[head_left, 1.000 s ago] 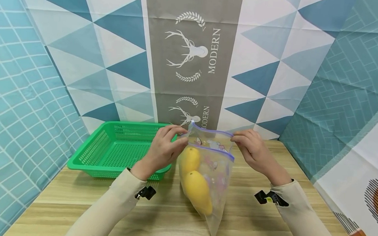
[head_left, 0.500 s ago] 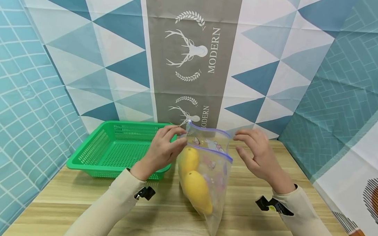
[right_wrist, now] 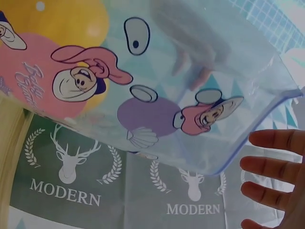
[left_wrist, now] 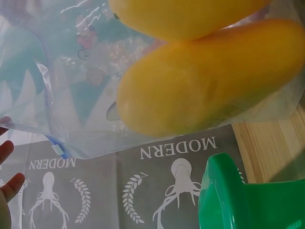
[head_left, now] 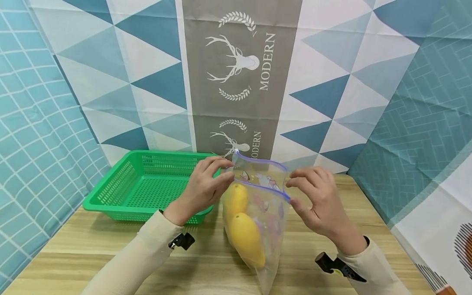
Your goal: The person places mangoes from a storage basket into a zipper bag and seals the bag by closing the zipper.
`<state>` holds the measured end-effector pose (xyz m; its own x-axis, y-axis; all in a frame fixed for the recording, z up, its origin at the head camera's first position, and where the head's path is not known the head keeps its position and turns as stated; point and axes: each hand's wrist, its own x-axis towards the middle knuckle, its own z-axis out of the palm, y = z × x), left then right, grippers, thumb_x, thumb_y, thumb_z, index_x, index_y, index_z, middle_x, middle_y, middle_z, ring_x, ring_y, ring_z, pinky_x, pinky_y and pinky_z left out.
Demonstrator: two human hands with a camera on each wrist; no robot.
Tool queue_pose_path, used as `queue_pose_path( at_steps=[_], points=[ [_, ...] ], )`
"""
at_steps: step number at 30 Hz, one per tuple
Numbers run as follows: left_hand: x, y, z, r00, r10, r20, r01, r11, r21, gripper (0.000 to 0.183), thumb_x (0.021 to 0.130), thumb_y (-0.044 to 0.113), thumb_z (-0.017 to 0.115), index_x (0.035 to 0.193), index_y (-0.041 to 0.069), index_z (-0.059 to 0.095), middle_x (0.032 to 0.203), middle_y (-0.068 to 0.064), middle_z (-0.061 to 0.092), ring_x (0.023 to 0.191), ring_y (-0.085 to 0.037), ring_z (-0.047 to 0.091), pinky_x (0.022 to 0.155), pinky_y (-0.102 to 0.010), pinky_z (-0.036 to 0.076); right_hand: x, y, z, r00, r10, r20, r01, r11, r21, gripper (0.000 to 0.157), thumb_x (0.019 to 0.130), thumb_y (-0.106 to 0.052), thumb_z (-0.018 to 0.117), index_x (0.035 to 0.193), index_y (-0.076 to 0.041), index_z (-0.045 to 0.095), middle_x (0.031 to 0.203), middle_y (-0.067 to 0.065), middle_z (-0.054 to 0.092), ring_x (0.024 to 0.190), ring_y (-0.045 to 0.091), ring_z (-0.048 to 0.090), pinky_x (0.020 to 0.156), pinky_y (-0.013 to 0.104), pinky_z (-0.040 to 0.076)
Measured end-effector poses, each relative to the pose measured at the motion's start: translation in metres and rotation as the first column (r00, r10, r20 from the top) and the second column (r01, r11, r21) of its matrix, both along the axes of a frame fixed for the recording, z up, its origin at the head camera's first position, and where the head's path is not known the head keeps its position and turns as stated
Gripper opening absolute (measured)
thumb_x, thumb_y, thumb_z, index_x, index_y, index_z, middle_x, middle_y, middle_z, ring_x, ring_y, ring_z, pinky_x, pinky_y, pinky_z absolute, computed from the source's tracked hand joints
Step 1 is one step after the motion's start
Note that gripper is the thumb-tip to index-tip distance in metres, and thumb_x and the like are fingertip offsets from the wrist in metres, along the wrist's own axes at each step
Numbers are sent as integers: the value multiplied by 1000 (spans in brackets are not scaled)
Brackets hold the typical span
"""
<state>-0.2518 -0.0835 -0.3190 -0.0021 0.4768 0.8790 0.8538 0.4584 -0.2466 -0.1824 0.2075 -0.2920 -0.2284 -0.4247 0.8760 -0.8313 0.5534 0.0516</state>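
A clear zip bag (head_left: pixel 270 222) printed with cartoon figures stands on the wooden table (head_left: pixel 100 247), its mouth up. Two yellow mangoes lie inside it, one (head_left: pixel 236 198) above the other (head_left: pixel 248 240). My left hand (head_left: pixel 227 169) pinches the bag's top left corner. My right hand (head_left: pixel 297 192) hovers at the bag's top right edge with fingers spread and holds nothing. In the right wrist view the straight fingers (right_wrist: pixel 274 167) sit apart from the bag's edge (right_wrist: pixel 267 112). The left wrist view shows both mangoes (left_wrist: pixel 205 90) through the plastic.
A green perforated plastic basket (head_left: pixel 113 186) sits on the table behind and left of my left hand. Patterned cloth backdrops enclose the table at the back and on both sides. Bare wood lies in front of the bag and to its right.
My right hand let go of the bag's top right corner, opened its fingers, then drew back close to the edge. The left hand kept its pinch and the bag stayed put.
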Motion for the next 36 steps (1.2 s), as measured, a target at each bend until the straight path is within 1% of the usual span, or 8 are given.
queue_pose_path(
  at_steps=[3,9,17,20,24,29,36],
  points=[
    [0,0,0,1000,0,-1,0,1000,-1,24,108,26,43,102,12,62,109,-15,65,102,-38,59,81,-55,49,1,-4,0,1000,-11,-26,11,1000,0,50,104,-48,41,90,-8,69,96,10,65,88,32,55,75,54,35],
    [1,2,1,1000,2,-4,-2,1000,-3,25,108,26,44,100,12,63,108,-15,65,102,-38,59,82,-54,49,1,-10,-2,998,-8,-64,7,1000,-20,38,101,-36,48,85,-8,68,92,9,65,84,32,56,75,52,36],
    [1,4,0,1000,2,-3,-2,1000,-9,24,107,27,45,100,12,62,108,-15,66,103,-38,60,84,-54,49,0,-13,-4,997,-4,-78,1,999,-39,32,99,-24,50,79,-7,67,88,10,65,81,32,55,74,50,37],
    [0,4,-1,1000,3,-2,-3,1000,-11,24,107,26,45,99,12,62,107,-14,66,103,-38,60,84,-53,49,0,-14,-4,996,6,-90,-9,999,-37,31,99,-21,50,78,-7,68,86,9,64,79,31,55,72,49,38],
    [-1,4,-2,1000,0,-10,0,1000,-9,24,107,25,46,98,12,63,106,-13,66,101,-38,60,82,-52,50,-1,-15,-4,995,16,-96,-18,999,-28,32,99,-18,49,77,-7,69,85,7,64,79,30,54,71,48,37],
    [-1,4,-3,1000,4,-9,-4,1000,0,26,107,27,46,98,11,65,105,-14,65,101,-38,60,81,-52,50,-1,-15,-4,995,11,-95,-13,1000,-21,34,100,-18,48,77,-7,70,86,7,64,80,31,53,70,48,37],
    [-1,3,-3,1000,15,4,-15,1000,3,26,107,29,46,100,12,65,105,-14,65,101,-38,60,81,-53,50,0,-14,-4,996,16,-93,-16,1000,-8,34,101,-19,48,77,-7,70,86,8,64,79,30,54,69,46,37]
  ],
)
